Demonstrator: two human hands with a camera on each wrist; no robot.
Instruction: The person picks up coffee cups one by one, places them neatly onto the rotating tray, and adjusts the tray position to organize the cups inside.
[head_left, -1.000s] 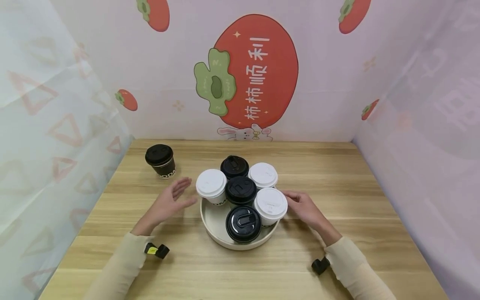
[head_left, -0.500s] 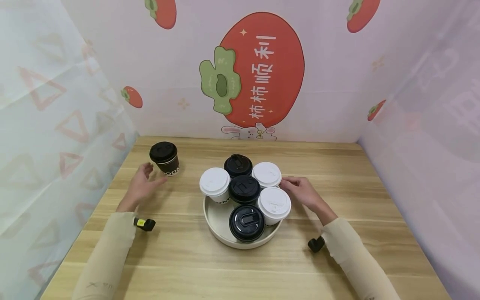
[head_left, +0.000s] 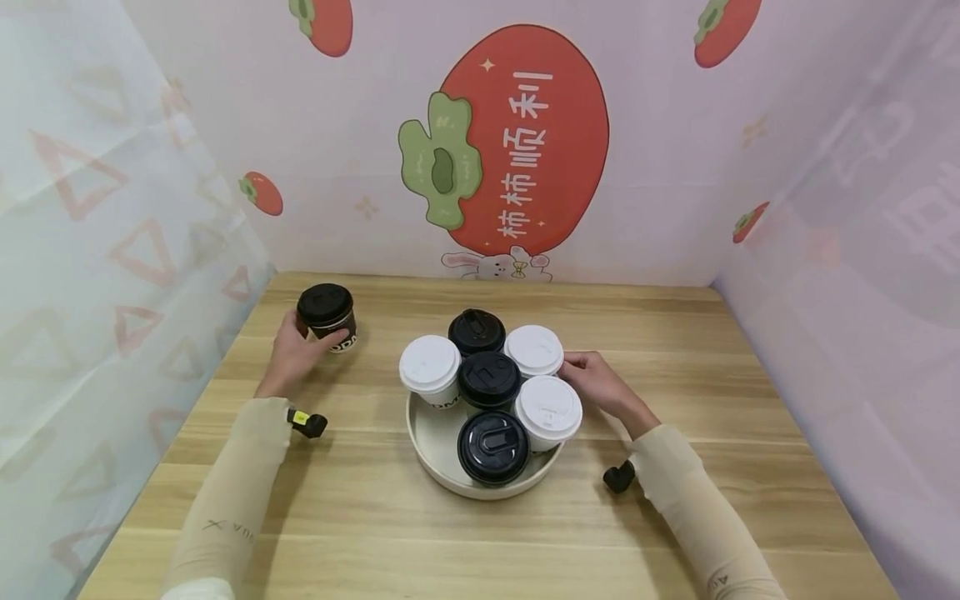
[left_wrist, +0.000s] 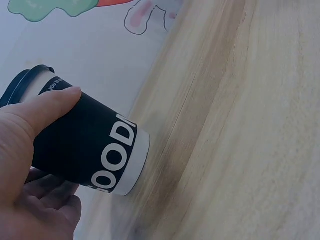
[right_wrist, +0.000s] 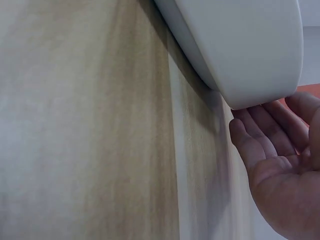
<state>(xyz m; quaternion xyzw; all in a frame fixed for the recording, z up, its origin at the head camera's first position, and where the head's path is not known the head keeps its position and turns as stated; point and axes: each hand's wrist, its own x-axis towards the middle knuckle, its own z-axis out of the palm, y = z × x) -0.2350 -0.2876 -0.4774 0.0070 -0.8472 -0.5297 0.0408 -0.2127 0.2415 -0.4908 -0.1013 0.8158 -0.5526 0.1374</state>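
Observation:
At the far left of the table, a paper coffee cup [head_left: 326, 307] with a black lid, black sleeve and white lettering stands apart from the others. My left hand [head_left: 291, 354] holds it, thumb across the sleeve [left_wrist: 82, 135] and fingers round the far side. A round cream tray [head_left: 441, 437] in the middle carries several lidded cups, including a white-lidded cup [head_left: 429, 367] and a glossy black-lidded cup [head_left: 493, 447]. My right hand [head_left: 602, 385] is at the tray's right side; in the right wrist view its loosely extended fingers touch the tray wall [right_wrist: 250, 55].
The wooden table [head_left: 480, 550] is bounded by a printed back sheet [head_left: 637, 208] and pale side sheets at left and right. Bare wood lies between the lone cup and the tray. A small black camera [head_left: 618, 477] sits by the right wrist.
My left hand has moved left and away from the tray's side to the lone black cup and now grips it. The right hand has stayed beside the tray with little movement.

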